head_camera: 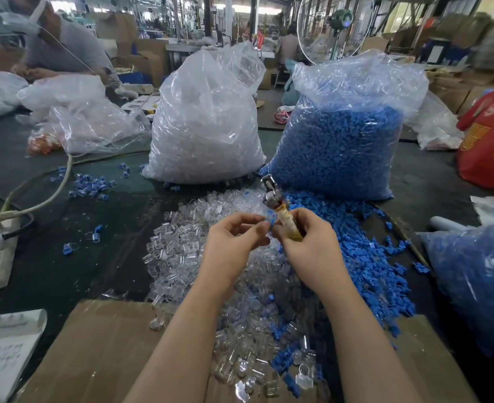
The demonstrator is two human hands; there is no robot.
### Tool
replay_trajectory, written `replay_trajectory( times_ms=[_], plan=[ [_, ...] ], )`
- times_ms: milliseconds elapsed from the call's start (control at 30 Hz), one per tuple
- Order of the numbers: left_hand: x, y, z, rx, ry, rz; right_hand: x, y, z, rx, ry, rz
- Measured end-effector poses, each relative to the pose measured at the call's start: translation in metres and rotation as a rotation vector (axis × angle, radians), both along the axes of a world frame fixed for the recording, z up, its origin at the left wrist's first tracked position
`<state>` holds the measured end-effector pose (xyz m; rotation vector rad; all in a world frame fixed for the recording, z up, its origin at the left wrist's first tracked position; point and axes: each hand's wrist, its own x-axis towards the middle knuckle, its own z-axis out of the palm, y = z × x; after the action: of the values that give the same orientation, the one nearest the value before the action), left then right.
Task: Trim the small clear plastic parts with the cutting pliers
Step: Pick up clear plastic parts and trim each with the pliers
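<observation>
On the far side of the dark worktop (118, 205) stand two big clear sacks, one of clear plastic parts (208, 123) left, one of blue plastic parts (341, 141) right. Nearer lie two loose heaps: small clear parts (187, 245) and blue ones (365, 257). Above them the right hand (307, 242) grips the tape-wrapped cutting pliers (280, 207), head upward; the left hand (234, 239) pinches something small at its fingertips, too blurred to identify.
</observation>
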<state>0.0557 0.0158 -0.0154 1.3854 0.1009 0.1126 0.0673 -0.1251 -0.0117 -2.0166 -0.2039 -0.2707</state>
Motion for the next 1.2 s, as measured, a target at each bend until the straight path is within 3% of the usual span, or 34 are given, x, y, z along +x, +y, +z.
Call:
replay_trajectory(
  times_ms=[267, 500, 800, 1200],
  plan=[
    [-0.0026, -0.0034, 0.0039, -0.165, -0.003, -0.014, -0.0001, 0.005, -0.0006, 0.116, 0.046, -0.009],
    [-0.0025, -0.0012, 0.0029, -0.123, -0.01, -0.035, -0.0017, 0.0054, 0.0029, 0.122, -0.015, -0.053],
    [-0.0013, -0.0003, 0.0032, 0.043, -0.084, 0.19, -0.0029, -0.0004, 0.0036, -0.015, -0.056, -0.133],
    [-0.0075, -0.0085, 0.005, 0.387, -0.235, 0.258, -0.0043, 0.0038, 0.006, -0.151, -0.018, -0.18]
  ],
)
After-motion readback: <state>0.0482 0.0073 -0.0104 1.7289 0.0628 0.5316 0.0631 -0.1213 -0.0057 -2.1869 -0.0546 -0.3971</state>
